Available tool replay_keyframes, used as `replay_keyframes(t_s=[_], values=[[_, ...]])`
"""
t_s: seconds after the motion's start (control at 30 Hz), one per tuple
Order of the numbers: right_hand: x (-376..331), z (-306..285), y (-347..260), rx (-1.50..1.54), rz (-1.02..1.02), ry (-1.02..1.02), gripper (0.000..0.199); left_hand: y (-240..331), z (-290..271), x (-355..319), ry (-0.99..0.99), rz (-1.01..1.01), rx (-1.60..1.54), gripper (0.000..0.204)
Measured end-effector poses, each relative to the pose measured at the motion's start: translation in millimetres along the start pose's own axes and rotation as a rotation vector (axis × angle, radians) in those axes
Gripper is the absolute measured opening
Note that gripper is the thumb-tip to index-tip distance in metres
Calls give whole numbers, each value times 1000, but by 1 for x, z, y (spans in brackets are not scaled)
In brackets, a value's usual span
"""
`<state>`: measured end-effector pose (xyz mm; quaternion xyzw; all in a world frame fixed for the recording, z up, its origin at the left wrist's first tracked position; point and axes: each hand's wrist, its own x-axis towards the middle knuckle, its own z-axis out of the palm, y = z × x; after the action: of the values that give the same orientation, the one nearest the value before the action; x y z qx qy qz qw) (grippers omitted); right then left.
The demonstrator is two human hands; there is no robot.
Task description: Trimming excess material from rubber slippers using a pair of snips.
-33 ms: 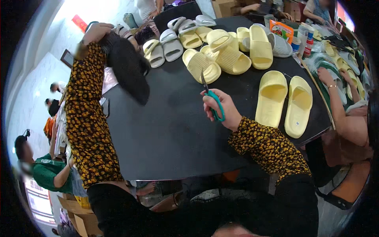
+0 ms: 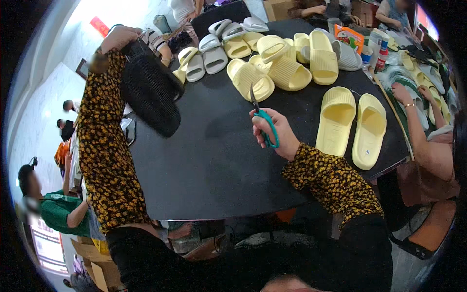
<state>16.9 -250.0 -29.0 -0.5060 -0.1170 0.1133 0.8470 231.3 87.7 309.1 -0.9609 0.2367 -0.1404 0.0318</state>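
My left hand (image 2: 119, 38) is raised at the upper left, closed on the top of a long black mesh-textured item (image 2: 152, 92). That item hangs over the table's left side; its exact kind I cannot make out. In my right hand (image 2: 282, 134) is a pair of scissors (image 2: 269, 127) with teal handles, the blades pointing up and away from me. Just beyond the blade tips lies a pale yellow slide sandal (image 2: 250, 80). A pair of yellow slides, one being this left slide (image 2: 335, 121) and the other this right slide (image 2: 368, 131), lies to the right of my right hand.
More yellow slides (image 2: 289, 73) and grey slides (image 2: 214, 59) sit along the far side of the black table (image 2: 204, 180). An orange packet (image 2: 349, 38) and bottles (image 2: 374, 46) stand at the far right. Another person's arm (image 2: 413, 117) reaches over slides on the right; a person in green (image 2: 63, 209) is at left.
The black item has swung and turned slightly to the left, showing more of its mesh surface. My right hand with the scissors has barely moved.
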Motion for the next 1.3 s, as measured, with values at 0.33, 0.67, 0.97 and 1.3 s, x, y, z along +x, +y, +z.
replay_keyframes(t_s=[0.33, 0.67, 0.97, 1.3], values=[[-1, 1, 4, -1, -1, 7, 25, 107, 50, -27, -577, 51, 231, 29], [1, -4, 4, -55, 10, 7, 26, 146, 155, -17, -680, 140, 68, 24], [2, -3, 7, -29, 4, 25, 30, 136, 164, -43, -458, 185, -79, 36], [4, -6, 10, -86, 57, -40, 30, 150, 260, -158, -222, -302, -560, 51]])
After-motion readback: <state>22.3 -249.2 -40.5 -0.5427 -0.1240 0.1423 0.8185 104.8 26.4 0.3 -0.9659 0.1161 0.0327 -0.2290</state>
